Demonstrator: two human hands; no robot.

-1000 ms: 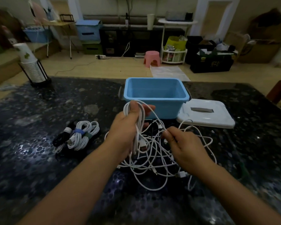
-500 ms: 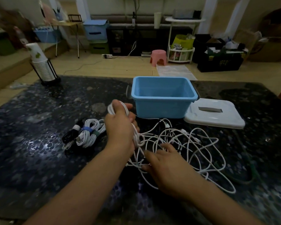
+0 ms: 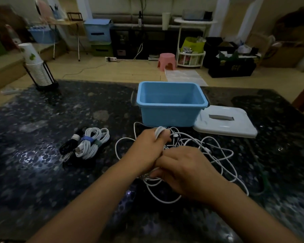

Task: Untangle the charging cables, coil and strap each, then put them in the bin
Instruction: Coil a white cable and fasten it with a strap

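A tangle of white charging cables [image 3: 216, 155] spreads over the dark table in front of the blue bin [image 3: 170, 111]. My left hand [image 3: 147, 151] grips a bunch of white cable loops, which stick out above its fingers. My right hand [image 3: 186, 171] lies just right of it, low over the tangle, with its fingers curled into the strands near my left palm. To the left lie coiled white cables [image 3: 93, 143] with blue and green straps, next to a coiled black cable [image 3: 69, 145]. The bin's inside looks empty.
The bin's white lid [image 3: 226, 122] lies flat to its right. A stack of paper cups in a black wire holder [image 3: 37, 71] stands at the table's far left corner. A dark green cable [image 3: 263, 179] lies at the right of the tangle.
My left hand has come down from in front of the bin to the table with its bunch of loops. My right hand has moved in against it. The tangle has spread out wider.
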